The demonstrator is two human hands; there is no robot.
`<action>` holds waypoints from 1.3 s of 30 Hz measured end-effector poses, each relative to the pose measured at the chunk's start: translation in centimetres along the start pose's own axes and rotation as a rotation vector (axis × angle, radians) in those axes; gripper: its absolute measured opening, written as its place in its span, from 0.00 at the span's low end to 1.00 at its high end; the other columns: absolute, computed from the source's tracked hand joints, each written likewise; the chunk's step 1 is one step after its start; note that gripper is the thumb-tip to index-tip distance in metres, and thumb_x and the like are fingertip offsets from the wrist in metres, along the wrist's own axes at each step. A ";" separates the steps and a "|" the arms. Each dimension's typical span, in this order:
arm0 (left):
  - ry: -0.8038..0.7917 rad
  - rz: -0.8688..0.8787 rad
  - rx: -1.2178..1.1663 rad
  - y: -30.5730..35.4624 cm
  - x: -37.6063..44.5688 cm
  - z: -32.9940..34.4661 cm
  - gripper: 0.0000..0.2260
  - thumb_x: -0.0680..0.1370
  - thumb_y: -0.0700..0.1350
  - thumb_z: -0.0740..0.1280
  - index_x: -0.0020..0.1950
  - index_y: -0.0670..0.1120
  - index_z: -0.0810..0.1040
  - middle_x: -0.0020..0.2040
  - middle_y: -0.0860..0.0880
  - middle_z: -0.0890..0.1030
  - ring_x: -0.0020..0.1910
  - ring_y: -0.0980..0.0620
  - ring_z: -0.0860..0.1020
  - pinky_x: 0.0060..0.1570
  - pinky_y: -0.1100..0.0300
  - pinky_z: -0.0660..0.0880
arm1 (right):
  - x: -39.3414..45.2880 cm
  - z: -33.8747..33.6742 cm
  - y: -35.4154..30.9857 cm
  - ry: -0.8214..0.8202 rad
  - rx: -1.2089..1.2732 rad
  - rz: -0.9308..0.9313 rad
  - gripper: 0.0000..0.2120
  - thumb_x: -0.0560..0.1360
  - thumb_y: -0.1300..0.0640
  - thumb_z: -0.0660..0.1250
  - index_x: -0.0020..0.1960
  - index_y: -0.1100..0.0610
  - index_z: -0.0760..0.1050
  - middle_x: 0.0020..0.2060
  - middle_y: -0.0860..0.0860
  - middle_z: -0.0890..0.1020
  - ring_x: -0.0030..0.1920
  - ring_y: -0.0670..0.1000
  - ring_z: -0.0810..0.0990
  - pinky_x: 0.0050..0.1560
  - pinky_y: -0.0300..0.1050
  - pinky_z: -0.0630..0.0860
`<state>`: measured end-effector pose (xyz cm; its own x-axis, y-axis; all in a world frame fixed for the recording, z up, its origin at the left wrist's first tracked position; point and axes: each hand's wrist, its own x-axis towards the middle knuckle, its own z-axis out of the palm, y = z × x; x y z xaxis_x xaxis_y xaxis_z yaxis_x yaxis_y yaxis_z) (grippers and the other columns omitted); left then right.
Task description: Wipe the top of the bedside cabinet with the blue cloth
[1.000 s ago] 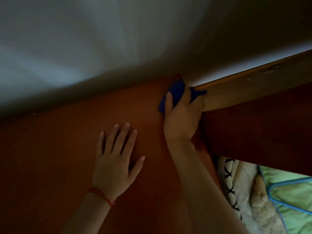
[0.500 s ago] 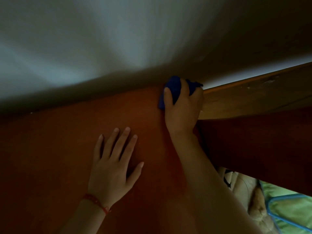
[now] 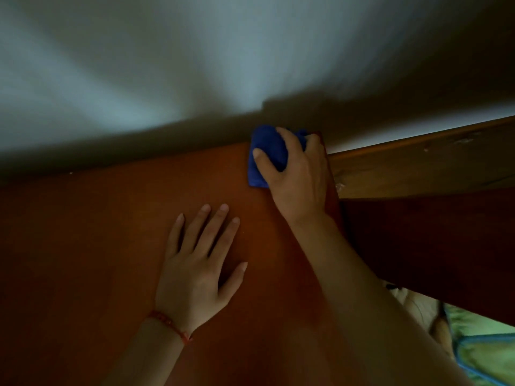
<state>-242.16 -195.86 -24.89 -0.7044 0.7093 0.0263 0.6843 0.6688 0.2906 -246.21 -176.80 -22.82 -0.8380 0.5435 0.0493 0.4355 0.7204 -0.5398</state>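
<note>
My right hand (image 3: 298, 174) grips the bunched dark-blue microfibre cloth (image 3: 267, 156), thumb curled over its near face and fingers wrapped across the top. The cloth is pressed onto the flat reddish-brown wooden top of the bedside cabinet (image 3: 111, 232), up at the one o'clock corner where the top meets the pale wall (image 3: 167, 65) and the lighter wooden bed rail (image 3: 418, 165). My left hand (image 3: 195, 271) lies open, palm down and fingers spread, flat on the cabinet top at about six o'clock from the cloth, with a thin red cord bracelet (image 3: 170, 325) at the wrist.

As I read it, I am working the far corner. To do that well I would keep the pad of cloth flat under my fingers rather than balled, so more fabric meets the wood, and push it fully into the seam with the wall. From there I would draw long overlapping passes towards nine o'clock, then work down towards me. The left hand covers a patch I must lift off to wipe. In this dim light I cannot tell dust from shadow, so full coverage matters.
</note>
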 end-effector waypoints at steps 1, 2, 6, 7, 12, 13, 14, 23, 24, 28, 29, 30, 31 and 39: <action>0.007 0.002 0.001 0.0 0.2 0.1 0.26 0.76 0.57 0.58 0.69 0.43 0.70 0.71 0.43 0.67 0.71 0.43 0.61 0.69 0.41 0.54 | -0.2 -0.1 0.3 0.014 0.017 0.018 0.27 0.72 0.41 0.60 0.64 0.57 0.70 0.51 0.60 0.73 0.49 0.58 0.72 0.49 0.55 0.73; 0.006 0.001 0.003 0.0 0.2 0.1 0.26 0.76 0.57 0.58 0.69 0.43 0.70 0.71 0.43 0.66 0.71 0.43 0.61 0.69 0.41 0.53 | -1.1 -0.1 0.5 0.022 0.039 0.040 0.28 0.72 0.39 0.59 0.65 0.56 0.69 0.53 0.61 0.72 0.51 0.58 0.72 0.51 0.55 0.73; -0.004 0.005 0.008 -0.1 -0.1 0.3 0.26 0.76 0.57 0.57 0.70 0.43 0.69 0.71 0.42 0.66 0.72 0.43 0.59 0.69 0.41 0.52 | -7.4 -1.1 1.2 -0.020 0.032 0.124 0.29 0.73 0.38 0.57 0.68 0.53 0.65 0.64 0.60 0.67 0.61 0.58 0.67 0.60 0.50 0.65; -0.010 0.005 0.010 0.0 -0.2 0.2 0.26 0.76 0.57 0.57 0.70 0.43 0.69 0.71 0.42 0.66 0.71 0.42 0.59 0.69 0.41 0.53 | -7.5 -1.3 1.3 -0.007 -0.002 0.114 0.28 0.73 0.38 0.57 0.67 0.54 0.66 0.63 0.61 0.67 0.61 0.60 0.68 0.59 0.52 0.66; -0.016 0.001 0.030 0.0 -0.1 0.2 0.27 0.76 0.57 0.56 0.70 0.43 0.69 0.70 0.41 0.67 0.71 0.42 0.60 0.69 0.41 0.52 | -2.1 -0.9 0.8 -0.012 -0.061 0.090 0.25 0.76 0.43 0.59 0.68 0.55 0.66 0.60 0.63 0.69 0.59 0.61 0.67 0.59 0.56 0.66; -0.015 0.001 0.028 0.0 -0.1 0.2 0.27 0.77 0.58 0.56 0.70 0.43 0.68 0.70 0.41 0.67 0.71 0.42 0.60 0.69 0.41 0.52 | -2.8 -1.3 1.1 -0.022 -0.058 0.085 0.24 0.76 0.44 0.58 0.69 0.54 0.64 0.62 0.62 0.68 0.60 0.61 0.66 0.60 0.55 0.65; -0.016 0.002 0.031 0.0 -0.1 0.2 0.27 0.77 0.58 0.55 0.70 0.43 0.68 0.70 0.41 0.67 0.71 0.42 0.60 0.69 0.41 0.52 | -4.4 -1.9 1.6 -0.040 -0.061 0.086 0.25 0.77 0.43 0.58 0.69 0.53 0.63 0.64 0.61 0.66 0.62 0.60 0.64 0.62 0.55 0.63; 0.016 -0.055 0.024 1.5 -1.5 0.2 0.25 0.78 0.55 0.54 0.69 0.42 0.68 0.70 0.39 0.68 0.70 0.41 0.61 0.68 0.42 0.53 | -7.0 -3.6 2.0 -0.094 -0.114 0.153 0.23 0.74 0.44 0.62 0.66 0.50 0.66 0.63 0.58 0.67 0.61 0.58 0.64 0.63 0.53 0.62; 0.026 -0.070 0.007 1.9 -2.3 0.2 0.25 0.78 0.55 0.54 0.69 0.42 0.69 0.70 0.40 0.68 0.70 0.41 0.61 0.68 0.42 0.54 | -6.6 -3.1 1.9 -0.066 -0.112 0.150 0.24 0.73 0.43 0.63 0.66 0.50 0.67 0.62 0.58 0.67 0.61 0.59 0.65 0.62 0.53 0.63; 0.007 -0.083 -0.015 3.2 -5.4 0.7 0.24 0.78 0.54 0.54 0.70 0.43 0.67 0.71 0.41 0.66 0.70 0.42 0.60 0.69 0.42 0.53 | -9.5 -2.4 2.9 0.008 -0.091 0.088 0.26 0.72 0.39 0.61 0.65 0.52 0.69 0.59 0.61 0.70 0.56 0.61 0.68 0.57 0.55 0.66; 0.004 -0.082 -0.010 3.3 -5.8 0.8 0.24 0.78 0.54 0.54 0.71 0.44 0.66 0.71 0.41 0.66 0.71 0.42 0.60 0.69 0.42 0.53 | -11.3 -2.7 3.3 0.045 -0.103 0.058 0.27 0.71 0.38 0.60 0.64 0.53 0.70 0.57 0.62 0.72 0.53 0.62 0.71 0.54 0.56 0.69; 0.007 -0.082 -0.006 3.3 -6.0 1.0 0.24 0.78 0.54 0.54 0.71 0.44 0.65 0.71 0.41 0.65 0.71 0.42 0.60 0.69 0.42 0.53 | -13.1 -2.9 3.7 0.067 -0.121 0.036 0.27 0.71 0.38 0.59 0.62 0.55 0.72 0.53 0.63 0.74 0.50 0.62 0.73 0.50 0.57 0.70; 0.014 -0.080 -0.002 3.3 -6.1 1.1 0.24 0.78 0.54 0.54 0.71 0.43 0.65 0.72 0.41 0.65 0.71 0.42 0.60 0.69 0.42 0.53 | -14.5 -3.2 4.1 0.068 -0.138 0.022 0.27 0.70 0.39 0.59 0.60 0.56 0.73 0.51 0.63 0.75 0.47 0.62 0.74 0.48 0.56 0.71; 0.084 -0.077 0.040 3.5 -6.3 1.6 0.24 0.79 0.54 0.55 0.70 0.41 0.68 0.71 0.39 0.66 0.71 0.40 0.61 0.69 0.42 0.54 | -10.9 -2.3 4.4 0.122 -0.121 -0.052 0.26 0.70 0.38 0.59 0.59 0.55 0.75 0.49 0.61 0.76 0.47 0.60 0.75 0.50 0.53 0.69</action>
<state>-235.03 -197.62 -25.61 -0.7676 0.6351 0.0858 0.6330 0.7303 0.2569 -234.45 -178.55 -23.84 -0.8175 0.5471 0.1800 0.4353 0.7916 -0.4288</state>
